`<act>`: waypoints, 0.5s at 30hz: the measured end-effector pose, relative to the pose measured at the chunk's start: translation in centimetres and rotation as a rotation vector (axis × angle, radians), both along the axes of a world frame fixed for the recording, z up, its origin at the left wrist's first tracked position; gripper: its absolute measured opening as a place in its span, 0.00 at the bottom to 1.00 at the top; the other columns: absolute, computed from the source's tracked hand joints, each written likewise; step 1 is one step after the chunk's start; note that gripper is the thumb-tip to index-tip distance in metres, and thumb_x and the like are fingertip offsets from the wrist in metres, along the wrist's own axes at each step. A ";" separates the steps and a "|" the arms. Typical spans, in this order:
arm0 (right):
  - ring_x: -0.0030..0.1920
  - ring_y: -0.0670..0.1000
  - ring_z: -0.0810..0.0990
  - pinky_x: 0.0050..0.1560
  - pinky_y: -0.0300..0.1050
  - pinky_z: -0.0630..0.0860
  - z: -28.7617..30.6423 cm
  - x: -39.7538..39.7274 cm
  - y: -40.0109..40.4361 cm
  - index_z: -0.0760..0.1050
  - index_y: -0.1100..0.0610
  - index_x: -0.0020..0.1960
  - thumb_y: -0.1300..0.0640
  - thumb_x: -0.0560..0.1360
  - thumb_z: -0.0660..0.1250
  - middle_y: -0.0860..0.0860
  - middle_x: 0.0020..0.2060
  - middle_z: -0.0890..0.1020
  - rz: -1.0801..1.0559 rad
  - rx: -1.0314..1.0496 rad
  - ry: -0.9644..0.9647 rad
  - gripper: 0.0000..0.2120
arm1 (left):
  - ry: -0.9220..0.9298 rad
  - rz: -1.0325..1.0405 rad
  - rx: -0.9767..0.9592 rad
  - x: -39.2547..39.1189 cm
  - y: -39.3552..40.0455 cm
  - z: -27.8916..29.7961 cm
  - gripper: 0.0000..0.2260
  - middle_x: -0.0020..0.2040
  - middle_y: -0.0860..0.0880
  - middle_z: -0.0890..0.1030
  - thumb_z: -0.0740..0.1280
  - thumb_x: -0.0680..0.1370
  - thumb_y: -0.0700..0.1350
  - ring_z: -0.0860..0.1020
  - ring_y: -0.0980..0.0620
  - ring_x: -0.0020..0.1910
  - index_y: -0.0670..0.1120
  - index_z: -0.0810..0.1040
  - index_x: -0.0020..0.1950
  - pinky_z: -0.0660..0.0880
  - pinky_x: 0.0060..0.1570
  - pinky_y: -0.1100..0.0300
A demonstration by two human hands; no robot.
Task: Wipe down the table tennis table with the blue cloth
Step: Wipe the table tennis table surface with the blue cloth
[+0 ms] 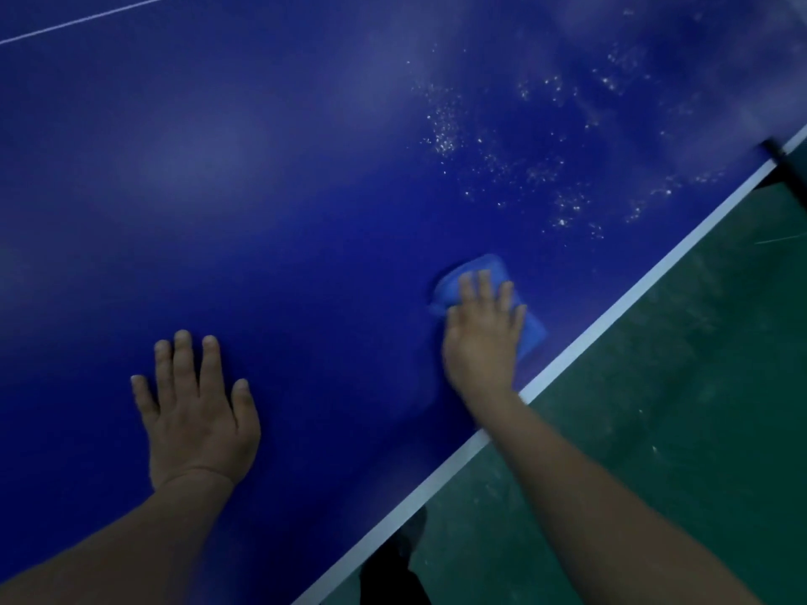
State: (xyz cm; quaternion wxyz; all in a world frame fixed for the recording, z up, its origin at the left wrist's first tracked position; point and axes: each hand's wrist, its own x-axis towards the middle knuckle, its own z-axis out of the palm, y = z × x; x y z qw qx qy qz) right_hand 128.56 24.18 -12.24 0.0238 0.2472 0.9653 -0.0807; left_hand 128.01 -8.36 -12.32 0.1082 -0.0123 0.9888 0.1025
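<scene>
The dark blue table tennis table fills most of the view. A folded blue cloth lies on it near the white side edge. My right hand presses flat on the cloth with straight fingers, covering its middle. My left hand rests flat on the bare tabletop to the left, fingers spread. White specks are scattered over the surface beyond the cloth, toward the upper right.
The table's white edge line runs diagonally from lower middle to upper right. Beyond it lies a green floor. A dark net post sits at the right edge. A thin white centre line crosses the top left.
</scene>
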 end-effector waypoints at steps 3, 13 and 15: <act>0.80 0.59 0.52 0.78 0.62 0.47 0.1 4.5 -3.4 0.61 0.49 0.78 0.48 0.83 0.52 0.50 0.79 0.61 0.462 -0.039 -0.046 0.24 | 0.008 0.001 0.002 0.2 -0.2 -0.1 0.32 0.83 0.45 0.48 0.44 0.80 0.59 0.39 0.51 0.81 0.44 0.54 0.82 0.35 0.78 0.45; 0.81 0.58 0.49 0.78 0.63 0.47 0.5 0.0 15.1 0.55 0.51 0.81 0.46 0.84 0.46 0.50 0.81 0.55 -0.080 0.021 -0.088 0.26 | 0.012 0.002 0.001 -0.1 0.0 -0.2 0.32 0.83 0.46 0.48 0.44 0.80 0.59 0.40 0.51 0.81 0.45 0.54 0.82 0.32 0.77 0.49; 0.81 0.57 0.48 0.78 0.63 0.46 0.4 -0.8 13.9 0.53 0.50 0.81 0.47 0.85 0.47 0.50 0.81 0.54 -0.162 0.005 -0.066 0.26 | 0.019 0.005 0.006 -0.1 -0.1 -0.2 0.32 0.83 0.46 0.49 0.44 0.80 0.59 0.40 0.51 0.81 0.45 0.54 0.82 0.32 0.77 0.50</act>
